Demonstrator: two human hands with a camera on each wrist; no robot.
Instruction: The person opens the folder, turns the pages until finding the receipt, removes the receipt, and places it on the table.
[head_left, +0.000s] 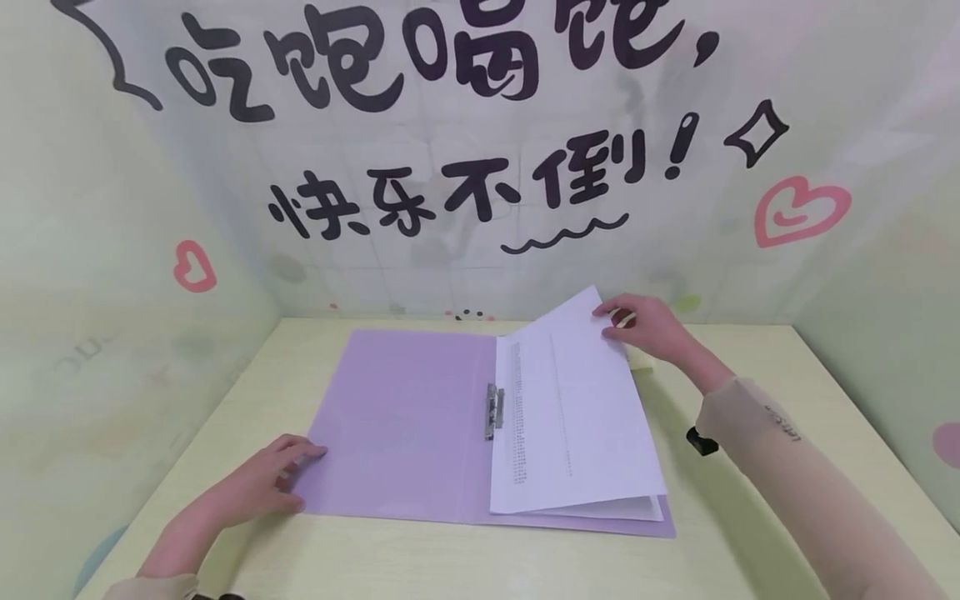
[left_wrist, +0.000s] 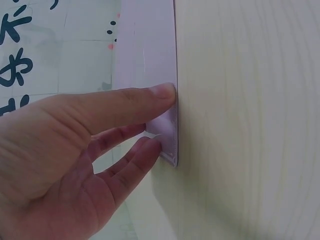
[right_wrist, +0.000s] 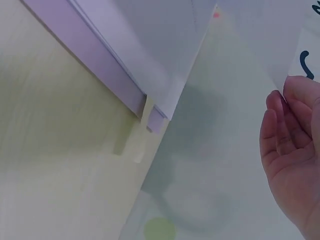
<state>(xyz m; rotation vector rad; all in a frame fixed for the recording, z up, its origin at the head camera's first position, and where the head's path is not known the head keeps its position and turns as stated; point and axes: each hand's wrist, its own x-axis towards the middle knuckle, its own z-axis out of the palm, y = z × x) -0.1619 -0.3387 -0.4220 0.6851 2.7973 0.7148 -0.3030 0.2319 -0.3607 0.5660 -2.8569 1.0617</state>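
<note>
At the frame's lower left, the loosely spread left hand point(head_left: 258, 483) is touching the opened purple folder point(head_left: 397, 425) at lower centre, while the right hand point(head_left: 647, 329), centre right, is pinching a lifted white sheet point(head_left: 596, 417).

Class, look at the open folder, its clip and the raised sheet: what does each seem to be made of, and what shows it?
Lilac folder: probably plastic, smooth with a slight sheen; thin, even-coloured covers suggest it. Clip: likely metal, given its silvery grey look. Raised sheet: apparently paper, matt white, thin, with small print.
</note>
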